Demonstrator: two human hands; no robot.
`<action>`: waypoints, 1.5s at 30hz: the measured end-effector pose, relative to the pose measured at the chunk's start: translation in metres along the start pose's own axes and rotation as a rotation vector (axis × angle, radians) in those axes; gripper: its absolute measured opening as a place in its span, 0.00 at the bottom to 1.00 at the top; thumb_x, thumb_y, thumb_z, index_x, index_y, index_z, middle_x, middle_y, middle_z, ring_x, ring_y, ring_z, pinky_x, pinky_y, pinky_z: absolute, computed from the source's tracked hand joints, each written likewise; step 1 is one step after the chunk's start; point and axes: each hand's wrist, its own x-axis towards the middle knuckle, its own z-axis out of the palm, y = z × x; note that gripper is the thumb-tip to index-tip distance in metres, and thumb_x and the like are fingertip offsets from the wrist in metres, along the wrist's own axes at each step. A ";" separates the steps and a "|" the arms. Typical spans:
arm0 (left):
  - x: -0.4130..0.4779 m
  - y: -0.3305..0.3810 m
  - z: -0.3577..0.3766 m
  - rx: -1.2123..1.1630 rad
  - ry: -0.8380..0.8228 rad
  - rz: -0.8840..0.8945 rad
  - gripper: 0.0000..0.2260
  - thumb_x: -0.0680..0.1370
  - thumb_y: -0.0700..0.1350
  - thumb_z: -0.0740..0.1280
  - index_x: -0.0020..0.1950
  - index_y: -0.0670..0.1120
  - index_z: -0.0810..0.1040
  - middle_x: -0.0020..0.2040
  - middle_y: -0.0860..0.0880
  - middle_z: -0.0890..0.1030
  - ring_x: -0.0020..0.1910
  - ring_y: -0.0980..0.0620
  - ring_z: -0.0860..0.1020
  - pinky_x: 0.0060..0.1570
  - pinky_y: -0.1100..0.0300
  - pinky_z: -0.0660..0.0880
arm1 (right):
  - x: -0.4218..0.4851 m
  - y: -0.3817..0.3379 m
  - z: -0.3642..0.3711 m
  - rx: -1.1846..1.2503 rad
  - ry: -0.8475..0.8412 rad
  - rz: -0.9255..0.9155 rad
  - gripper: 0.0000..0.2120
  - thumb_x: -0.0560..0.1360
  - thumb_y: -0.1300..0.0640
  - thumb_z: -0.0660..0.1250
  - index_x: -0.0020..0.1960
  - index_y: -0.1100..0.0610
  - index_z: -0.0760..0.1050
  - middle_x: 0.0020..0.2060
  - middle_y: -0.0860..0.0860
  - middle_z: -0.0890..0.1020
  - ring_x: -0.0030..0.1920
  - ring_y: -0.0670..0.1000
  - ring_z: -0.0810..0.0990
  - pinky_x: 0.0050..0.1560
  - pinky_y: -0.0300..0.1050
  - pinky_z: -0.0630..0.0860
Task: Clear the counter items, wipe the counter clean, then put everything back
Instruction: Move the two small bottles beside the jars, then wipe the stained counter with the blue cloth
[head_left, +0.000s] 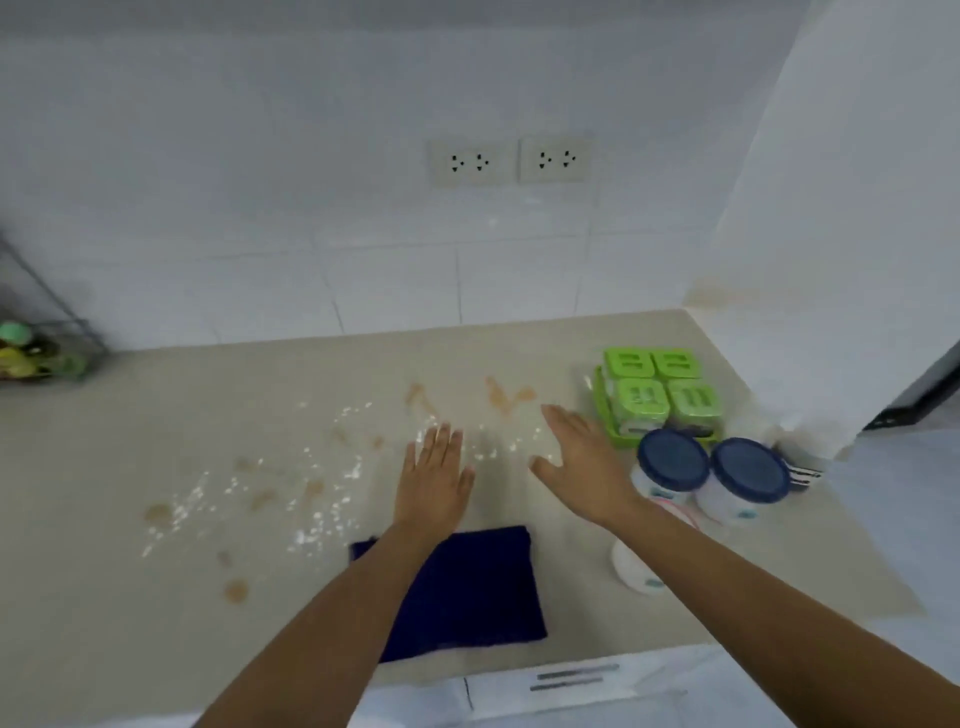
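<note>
The beige counter (156, 426) carries brown stains (506, 397) and scattered white powder (332, 499). A dark blue cloth (467, 592) lies flat near the front edge, partly under my left forearm. My left hand (434, 480) and my right hand (582, 462) hover open over the counter's middle, palms down, holding nothing. To the right of my right hand stand a green tray of green-lidded boxes (660, 395) and two white jars with dark blue lids (672, 460) (750, 470). A third white jar (631, 566) is partly hidden under my right forearm.
A wire rack with green and yellow items (36, 353) stands at the far left. Two wall sockets (509, 161) sit on the tiled backsplash. A white wall (831, 260) closes off the counter's right end. White drawer fronts (571, 680) run below the front edge.
</note>
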 end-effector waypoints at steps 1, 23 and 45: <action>-0.016 -0.023 0.006 0.005 -0.002 -0.031 0.33 0.77 0.60 0.30 0.78 0.46 0.42 0.79 0.48 0.42 0.78 0.50 0.42 0.75 0.51 0.38 | -0.001 -0.014 0.016 -0.009 -0.055 -0.039 0.33 0.78 0.47 0.61 0.78 0.55 0.52 0.77 0.51 0.56 0.77 0.53 0.52 0.76 0.45 0.49; -0.181 -0.219 0.048 -0.063 0.067 -0.498 0.36 0.75 0.64 0.27 0.77 0.46 0.42 0.78 0.48 0.44 0.76 0.52 0.40 0.72 0.56 0.30 | -0.022 -0.117 0.222 -0.415 -0.207 -0.777 0.21 0.79 0.40 0.52 0.68 0.44 0.71 0.71 0.48 0.71 0.55 0.57 0.77 0.55 0.53 0.76; -0.186 -0.335 0.026 -0.198 0.117 -1.046 0.31 0.81 0.59 0.42 0.78 0.43 0.40 0.79 0.45 0.42 0.78 0.48 0.40 0.76 0.48 0.39 | -0.010 -0.231 0.286 -0.236 -0.174 -0.776 0.20 0.78 0.48 0.56 0.68 0.47 0.71 0.70 0.49 0.72 0.61 0.53 0.76 0.56 0.52 0.75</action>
